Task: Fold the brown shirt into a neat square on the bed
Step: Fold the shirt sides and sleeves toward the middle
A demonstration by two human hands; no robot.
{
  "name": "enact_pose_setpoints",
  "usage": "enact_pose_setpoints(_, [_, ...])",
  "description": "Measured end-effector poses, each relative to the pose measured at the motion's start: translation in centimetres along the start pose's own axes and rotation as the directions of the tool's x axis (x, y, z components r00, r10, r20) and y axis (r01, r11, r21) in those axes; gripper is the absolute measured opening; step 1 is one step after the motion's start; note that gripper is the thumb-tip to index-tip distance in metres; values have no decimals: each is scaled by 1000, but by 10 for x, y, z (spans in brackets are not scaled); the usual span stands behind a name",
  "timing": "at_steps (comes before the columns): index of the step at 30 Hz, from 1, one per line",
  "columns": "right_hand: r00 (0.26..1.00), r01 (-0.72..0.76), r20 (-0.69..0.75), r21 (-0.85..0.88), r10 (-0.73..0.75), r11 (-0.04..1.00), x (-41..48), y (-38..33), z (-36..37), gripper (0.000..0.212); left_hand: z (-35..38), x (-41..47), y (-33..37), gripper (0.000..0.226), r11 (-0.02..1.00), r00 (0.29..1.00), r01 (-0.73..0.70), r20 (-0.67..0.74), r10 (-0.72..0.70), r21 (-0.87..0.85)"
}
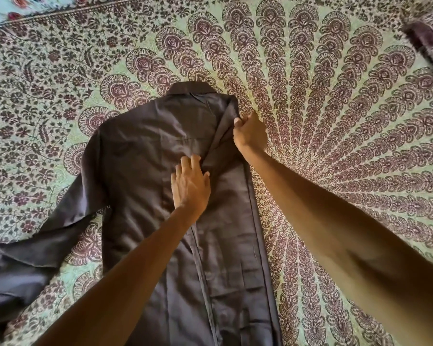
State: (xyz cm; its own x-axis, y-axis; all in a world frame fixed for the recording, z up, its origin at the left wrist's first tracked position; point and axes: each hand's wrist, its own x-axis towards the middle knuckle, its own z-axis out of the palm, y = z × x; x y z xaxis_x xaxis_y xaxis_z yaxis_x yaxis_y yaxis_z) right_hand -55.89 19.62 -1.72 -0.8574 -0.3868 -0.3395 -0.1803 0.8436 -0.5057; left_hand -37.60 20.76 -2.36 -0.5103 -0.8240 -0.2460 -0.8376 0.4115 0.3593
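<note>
The brown shirt point(140, 156) lies back-up on the bed point(335, 121), collar at the far end. Its right side is folded inward, forming a long straight edge down the right, with the right sleeve laid lengthwise over the body. The left sleeve spreads out toward the lower left. My left hand point(189, 183) rests flat on the middle of the shirt, fingers apart, pressing the cloth beside the folded sleeve. My right hand point(248, 132) pinches the shirt's fabric at the right shoulder fold, fingers closed on it.
A green bedspread with a dark maroon peacock-feather pattern covers the bed. A patterned pillow point(428, 38) lies at the top right corner. A second floral cloth point(23, 6) shows along the top left edge.
</note>
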Motion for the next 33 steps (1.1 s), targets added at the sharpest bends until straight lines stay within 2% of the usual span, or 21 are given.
enact_pose_setpoints(3, [999,37,-11,59,-37,998,-38,30,-5,27,7,-30,-3,46,965,979,-177,-67,193,192])
enact_pose_setpoints(5, [997,62,38,46,-63,997,-68,58,-7,28,15,-55,-6,48,925,950,-301,-11,312,232])
enact_pose_setpoints(7, [991,94,100,-12,-92,995,-97,85,-9,30,24,-79,-10,49,902,930,-367,64,362,229])
enact_pose_setpoints(10, [984,104,153,-79,-91,992,-134,115,-12,31,36,-112,-15,48,906,926,-374,138,352,200])
enact_pose_setpoints(15, [977,-27,209,-110,49,994,-196,161,-16,27,40,-157,-17,53,927,923,-359,191,335,108])
enact_pose_setpoints(19, [961,-88,249,-143,122,986,-248,207,-23,22,42,-186,-15,57,901,878,-420,298,374,106])
enact_pose_setpoints(21, [962,-129,224,-117,153,985,-271,226,-28,22,44,-198,-15,59,875,844,-469,354,404,118])
enact_pose_setpoints(23, [976,-157,137,-82,167,984,-290,242,-33,21,48,-208,-16,60,854,822,-505,371,432,125])
enact_pose_setpoints(26, [989,-149,9,-61,150,987,-306,255,-36,21,55,-220,-17,64,830,795,-542,397,458,130])
enact_pose_setpoints(28, [992,-127,-26,-41,126,991,-311,259,-38,23,60,-227,-16,66,811,785,-565,402,471,154])
enact_pose_setpoints(31, [990,-136,44,41,134,990,-313,267,-39,30,64,-230,-14,68,810,795,-558,397,458,182])
enact_pose_setpoints(33, [980,-164,117,31,159,986,-317,276,-38,34,67,-231,-13,70,817,805,-546,384,451,185])
